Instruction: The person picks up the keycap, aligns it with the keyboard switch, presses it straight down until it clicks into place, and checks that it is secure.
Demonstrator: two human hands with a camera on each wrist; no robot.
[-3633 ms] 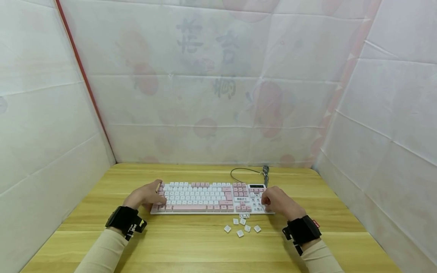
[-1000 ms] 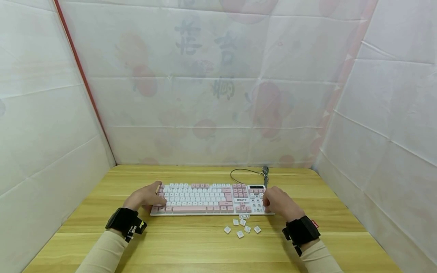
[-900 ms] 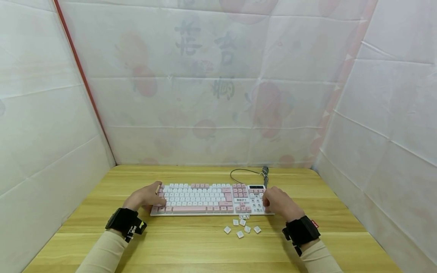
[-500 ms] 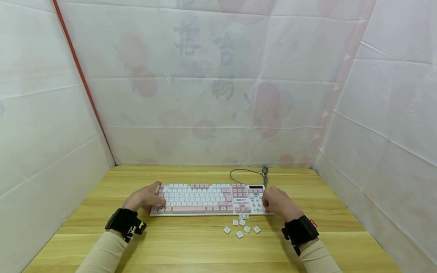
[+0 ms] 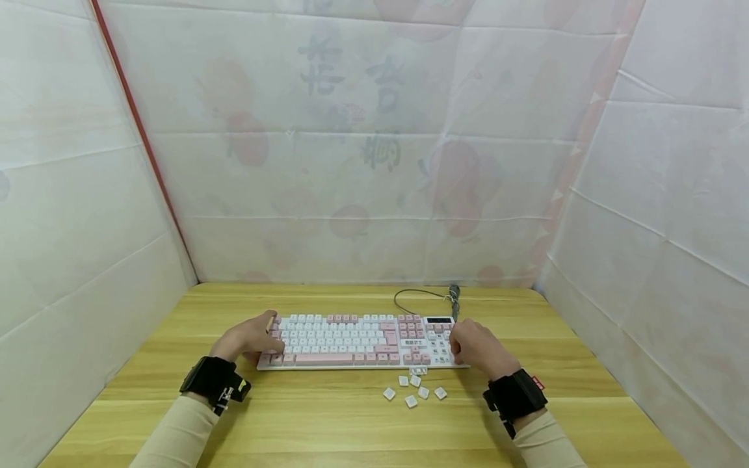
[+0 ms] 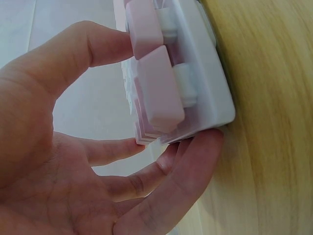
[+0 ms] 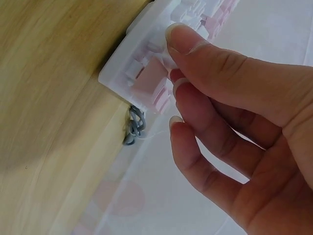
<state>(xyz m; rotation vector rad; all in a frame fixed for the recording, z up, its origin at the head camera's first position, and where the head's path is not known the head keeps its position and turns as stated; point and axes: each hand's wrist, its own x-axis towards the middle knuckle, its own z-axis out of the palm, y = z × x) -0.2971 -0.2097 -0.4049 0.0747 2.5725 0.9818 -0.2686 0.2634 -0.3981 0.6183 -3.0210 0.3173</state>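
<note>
A white and pink keyboard [image 5: 339, 341] lies across the table. My left hand [image 5: 251, 335] grips its left end; in the left wrist view the thumb [image 6: 110, 46] bears on a pink keycap [image 6: 159, 88] while the other fingers brace the side edge. My right hand [image 5: 480, 348] is bent over the number pad at the right end, thumb and fingertips pinching at a keycap mostly hidden behind them. A pink keycap [image 7: 149, 78] stands right beside those fingertips in the right wrist view. Several number-pad positions show bare switches [image 5: 443, 351].
Several loose white keycaps [image 5: 424, 392] lie on the table [image 5: 328, 422] in front of the number pad. A small clear piece [image 5: 418, 371] sits at the keyboard's front edge. The bundled grey cable [image 5: 454, 296] lies behind. White cloth walls [image 5: 363, 195] surround the table.
Over the last seconds my right hand has shifted very slightly to the right over the number pad. My left hand, the keyboard and the loose keycaps keep their places.
</note>
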